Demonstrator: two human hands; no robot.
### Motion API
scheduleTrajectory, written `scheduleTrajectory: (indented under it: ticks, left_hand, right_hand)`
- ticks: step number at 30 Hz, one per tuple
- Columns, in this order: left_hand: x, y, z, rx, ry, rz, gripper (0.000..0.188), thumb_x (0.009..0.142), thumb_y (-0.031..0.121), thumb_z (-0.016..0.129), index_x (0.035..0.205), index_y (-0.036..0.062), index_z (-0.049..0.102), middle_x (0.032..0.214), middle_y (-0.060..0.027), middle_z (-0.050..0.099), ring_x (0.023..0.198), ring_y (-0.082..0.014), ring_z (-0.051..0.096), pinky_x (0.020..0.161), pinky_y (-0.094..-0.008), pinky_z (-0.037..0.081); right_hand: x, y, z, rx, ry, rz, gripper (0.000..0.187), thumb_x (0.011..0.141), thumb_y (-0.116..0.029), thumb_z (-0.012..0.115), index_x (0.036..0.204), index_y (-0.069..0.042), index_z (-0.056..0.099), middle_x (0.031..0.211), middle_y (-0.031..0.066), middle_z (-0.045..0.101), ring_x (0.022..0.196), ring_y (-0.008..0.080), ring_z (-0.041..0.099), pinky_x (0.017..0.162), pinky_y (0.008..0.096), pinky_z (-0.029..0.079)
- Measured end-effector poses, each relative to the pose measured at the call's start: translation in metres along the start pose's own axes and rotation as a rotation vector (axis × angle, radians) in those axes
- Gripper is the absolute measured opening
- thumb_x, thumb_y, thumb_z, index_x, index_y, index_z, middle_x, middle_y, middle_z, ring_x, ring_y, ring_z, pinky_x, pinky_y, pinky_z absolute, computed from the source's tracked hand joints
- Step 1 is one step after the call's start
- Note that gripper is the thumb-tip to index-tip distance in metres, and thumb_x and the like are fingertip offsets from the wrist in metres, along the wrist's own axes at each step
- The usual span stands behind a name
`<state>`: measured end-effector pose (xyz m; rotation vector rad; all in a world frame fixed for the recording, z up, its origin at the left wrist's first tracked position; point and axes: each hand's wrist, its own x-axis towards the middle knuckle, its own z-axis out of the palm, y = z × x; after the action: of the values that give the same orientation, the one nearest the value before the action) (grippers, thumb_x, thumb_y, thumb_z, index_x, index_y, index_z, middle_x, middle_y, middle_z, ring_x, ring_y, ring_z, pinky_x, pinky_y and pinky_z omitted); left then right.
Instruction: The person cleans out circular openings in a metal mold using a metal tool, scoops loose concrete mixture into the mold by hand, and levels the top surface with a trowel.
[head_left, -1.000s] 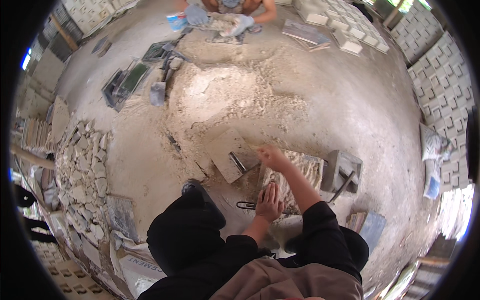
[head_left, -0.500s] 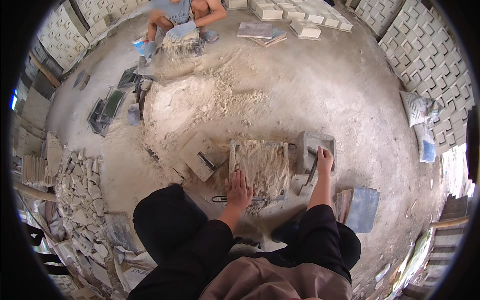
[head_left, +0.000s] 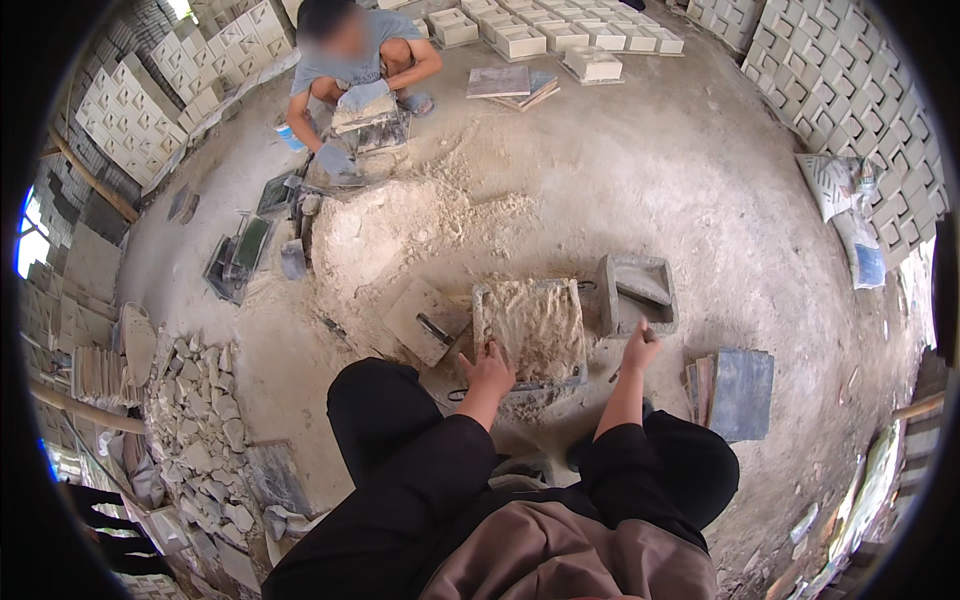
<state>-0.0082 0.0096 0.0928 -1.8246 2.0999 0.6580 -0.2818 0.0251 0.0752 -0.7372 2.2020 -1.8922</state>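
Our right hand (head_left: 642,345), closed round a dark tool (head_left: 614,377), draws back across the grey tray (head_left: 671,300) at one o'clock, seemingly readying it for use; our spread left hand (head_left: 489,372) rests on the filled mould (head_left: 581,338) at twelve.

Between the square grey-rimmed mould frame (head_left: 581,335), filled with lumpy beige mix (head_left: 530,322), and the rectangular grey concrete trough (head_left: 607,290), a hand has only a narrow strip, and a thin dark metal loop handle (head_left: 588,286) juts into its far end. The bare right hand (head_left: 641,348) occupies the trough's near side. Leftward, a flat square beige board (head_left: 408,318) with a raised dark metal bar (head_left: 433,328) crowds the frame, while the bare left hand (head_left: 488,372) covers its near left corner. Broad passage lies beyond the trough over dusty grey-brown floor (head_left: 620,180); a leaning stack of dark slate-grey boards (head_left: 742,395) obstructs the near right.
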Motion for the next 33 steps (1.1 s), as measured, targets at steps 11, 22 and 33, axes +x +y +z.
scheduleTrajectory:
  ticks: [11, 22, 33]
  left_hand:
    - [0.037, -0.055, -0.039, -1.052, 0.157, -0.196, 0.046, 0.085, 0.021, 0.039, 0.128, 0.0064, 0.035, 0.11, -0.0184, 0.054, 0.093, -0.0272, 0.055, 0.079, -0.0391, 0.041]
    - [-0.048, -0.085, -0.078, -1.398, 0.051, -0.157, 0.052, 0.082, 0.024, 0.045, 0.128, 0.0015, 0.035, 0.117, -0.0169, 0.05, 0.108, -0.0247, 0.047, 0.091, -0.0339, 0.035]
    - [0.033, -0.086, 0.034, -1.16, 0.013, -0.285, 0.042, 0.08, 0.018, 0.039, 0.114, -0.0048, 0.048, 0.12, -0.0231, 0.046, 0.114, -0.0353, 0.042, 0.094, -0.0394, 0.033]
  right_hand:
    - [-0.076, -0.162, 0.034, 0.859, -0.778, -0.049, 0.042, 0.088, -0.013, 0.042, 0.049, -0.011, 0.025, 0.044, -0.0026, 0.02, 0.036, 0.0089, 0.024, 0.035, 0.0257, 0.019]
    - [-0.141, -0.16, 0.075, 0.43, -0.942, 0.061, 0.035, 0.081, -0.007, 0.046, 0.048, -0.004, 0.036, 0.044, 0.0005, 0.035, 0.039, 0.0076, 0.029, 0.039, 0.0257, 0.021]
    - [-0.155, -0.152, 0.071, 0.408, -1.049, 0.066, 0.028, 0.072, -0.006, 0.047, 0.046, -0.001, 0.039, 0.042, 0.002, 0.039, 0.04, 0.0088, 0.034, 0.039, 0.0266, 0.024]
